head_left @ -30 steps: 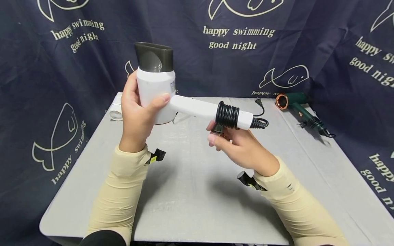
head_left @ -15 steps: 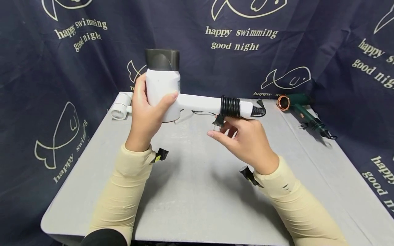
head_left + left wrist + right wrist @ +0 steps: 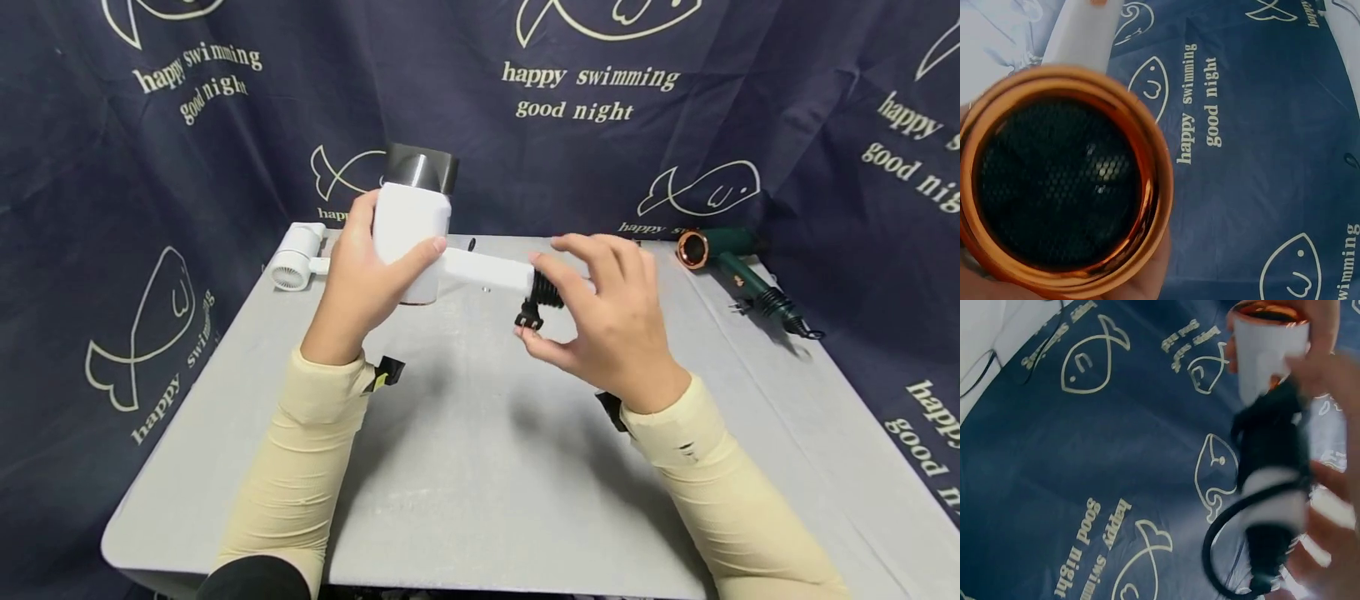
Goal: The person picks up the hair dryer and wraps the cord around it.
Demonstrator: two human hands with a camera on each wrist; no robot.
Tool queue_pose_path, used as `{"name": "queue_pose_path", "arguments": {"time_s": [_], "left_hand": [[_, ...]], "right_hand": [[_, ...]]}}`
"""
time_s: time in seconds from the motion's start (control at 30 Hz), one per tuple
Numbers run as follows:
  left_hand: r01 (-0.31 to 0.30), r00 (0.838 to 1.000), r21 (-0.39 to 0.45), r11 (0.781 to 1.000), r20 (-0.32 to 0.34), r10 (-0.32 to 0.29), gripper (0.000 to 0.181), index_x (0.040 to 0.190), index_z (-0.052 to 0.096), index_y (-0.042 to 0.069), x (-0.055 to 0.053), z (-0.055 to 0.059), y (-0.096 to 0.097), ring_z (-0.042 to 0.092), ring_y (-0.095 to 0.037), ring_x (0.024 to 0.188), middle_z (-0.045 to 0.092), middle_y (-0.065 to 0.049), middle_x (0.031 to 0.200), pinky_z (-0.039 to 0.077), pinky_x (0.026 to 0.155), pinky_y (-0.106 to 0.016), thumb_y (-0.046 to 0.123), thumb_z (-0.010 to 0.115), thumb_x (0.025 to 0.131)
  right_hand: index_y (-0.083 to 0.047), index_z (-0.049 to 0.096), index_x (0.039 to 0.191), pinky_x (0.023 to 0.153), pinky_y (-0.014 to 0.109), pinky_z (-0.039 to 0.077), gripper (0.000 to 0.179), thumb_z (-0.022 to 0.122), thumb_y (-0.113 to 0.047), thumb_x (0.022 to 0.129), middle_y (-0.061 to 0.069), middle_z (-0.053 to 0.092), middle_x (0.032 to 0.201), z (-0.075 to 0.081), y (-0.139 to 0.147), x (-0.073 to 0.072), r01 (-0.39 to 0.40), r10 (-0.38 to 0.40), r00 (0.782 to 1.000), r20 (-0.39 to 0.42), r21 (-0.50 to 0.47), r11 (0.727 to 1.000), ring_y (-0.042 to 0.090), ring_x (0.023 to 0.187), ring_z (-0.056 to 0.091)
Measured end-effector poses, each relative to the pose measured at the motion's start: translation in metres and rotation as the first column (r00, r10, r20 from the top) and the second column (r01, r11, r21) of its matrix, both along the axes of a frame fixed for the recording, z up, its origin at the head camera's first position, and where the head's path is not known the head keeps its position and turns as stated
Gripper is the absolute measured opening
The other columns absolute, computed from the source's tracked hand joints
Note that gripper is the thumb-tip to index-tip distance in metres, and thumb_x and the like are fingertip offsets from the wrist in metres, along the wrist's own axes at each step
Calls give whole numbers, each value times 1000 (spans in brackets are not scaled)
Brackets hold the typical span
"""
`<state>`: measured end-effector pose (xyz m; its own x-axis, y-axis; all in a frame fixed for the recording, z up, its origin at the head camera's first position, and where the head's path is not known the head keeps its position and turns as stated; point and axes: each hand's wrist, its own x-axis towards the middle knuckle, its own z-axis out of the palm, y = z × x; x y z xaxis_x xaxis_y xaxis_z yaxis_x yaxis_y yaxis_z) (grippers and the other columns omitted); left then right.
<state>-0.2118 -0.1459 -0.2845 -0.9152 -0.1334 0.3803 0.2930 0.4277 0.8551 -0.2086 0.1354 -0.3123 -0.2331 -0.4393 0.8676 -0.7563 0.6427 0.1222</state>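
My left hand (image 3: 363, 283) grips the barrel of a white hair dryer (image 3: 411, 223) above the table, its thumb across the near side. The dark nozzle (image 3: 442, 173) points up, while the handle (image 3: 487, 271) reaches right. In the left wrist view the copper intake ring (image 3: 1067, 74) surrounds a dark mesh. A black power cord (image 3: 546, 289) is coiled round the handle, and its plug (image 3: 529, 317) hangs below. My right hand (image 3: 622, 317) spreads its fingers in front of the coil, hiding the handle's end. Its index fingertip is at the coil's edge; its thumb tip is right at the plug's prongs.
A second white hair dryer (image 3: 294, 260) lies at the table's back left. At the back right lies a dark green hair dryer (image 3: 738, 260) with its cord wrapped round the handle. A navy printed curtain (image 3: 450, 50) hangs behind the grey-white table (image 3: 465, 500).
The white hair dryer has moved right and down in the head view, its nozzle now leaning right. My right hand has come from beneath the handle to in front of the coil, fingers spread.
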Motion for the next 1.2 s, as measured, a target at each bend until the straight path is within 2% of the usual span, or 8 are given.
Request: {"name": "queue_pose_path", "arguments": {"time_s": [0.1, 0.23, 0.37, 0.57, 0.7, 0.83, 1.07, 1.2], "left_hand": [[39, 999, -53, 998, 33, -37, 79, 147, 47, 22, 1, 0, 1, 61, -20, 98, 63, -4, 114, 53, 81, -40, 47, 82, 81], [84, 996, -79, 993, 39, -81, 77, 147, 47, 22, 0, -1, 1, 62, -21, 97, 65, -5, 114, 53, 80, -40, 48, 81, 83], [138, 990, -46, 989, 46, -136, 76, 154, 43, 23, 0, -2, -2, 64, -20, 108, 63, -4, 128, 56, 88, -42, 47, 75, 89], [161, 987, -13, 987, 11, -161, 73, 156, 39, 20, 1, 1, -3, 63, -21, 125, 55, -4, 146, 53, 103, -44, 42, 71, 94], [184, 983, -38, 982, -21, -184, 65, 150, 45, 15, 1, 1, -3, 63, -19, 125, 55, -4, 146, 52, 102, -43, 35, 72, 94], [201, 979, -116, 973, -8, -203, 57, 144, 53, 14, 1, 1, 0, 61, -15, 127, 56, 0, 145, 50, 102, -44, 34, 72, 93], [233, 972, -190, 954, 26, -232, 50, 137, 60, 17, 2, 3, 2, 58, -13, 128, 58, 2, 138, 48, 101, -40, 33, 72, 92], [235, 972, -217, 948, 34, -233, 49, 136, 61, 18, 3, 2, 0, 56, -14, 128, 57, 2, 138, 47, 101, -39, 34, 73, 92]], "right_hand": [[-11, 63, 139, 95, 53, 51, 73, 80, -45, 76, 14, 64, 136, -2, 5, -4, -88, 78, 994, 74, 143, 986, 37, 114, 63], [-14, 57, 147, 77, 40, 59, 73, 75, -39, 81, 7, 66, 130, -8, 8, -8, -195, 152, 969, 195, 224, 955, 23, 96, 67], [-16, 58, 147, 67, 33, 54, 72, 73, -38, 81, 6, 66, 123, -11, 9, -14, -213, 161, 952, 260, 187, 959, 15, 85, 59], [-19, 60, 145, 64, 38, 53, 70, 72, -42, 80, 7, 68, 120, -14, 21, -26, -54, 28, 951, 308, 75, 996, 18, 84, 62], [-24, 59, 146, 63, 45, 48, 72, 75, -45, 79, 8, 66, 117, -20, 41, -43, 150, -136, 911, 389, -7, 989, 24, 83, 60], [-25, 57, 147, 65, 58, 47, 73, 77, -43, 79, 15, 65, 122, -25, 70, -60, 389, -323, 810, 489, -36, 921, 38, 94, 63], [-25, 50, 153, 68, 72, 43, 77, 70, -48, 83, 28, 59, 130, -33, 121, -84, 705, -556, 509, 657, 52, 707, 58, 101, 60], [-18, 53, 148, 69, 74, 41, 73, 68, -48, 83, 35, 55, 129, -45, 143, -97, 766, -603, 397, 692, 112, 632, 64, 100, 57]]}}
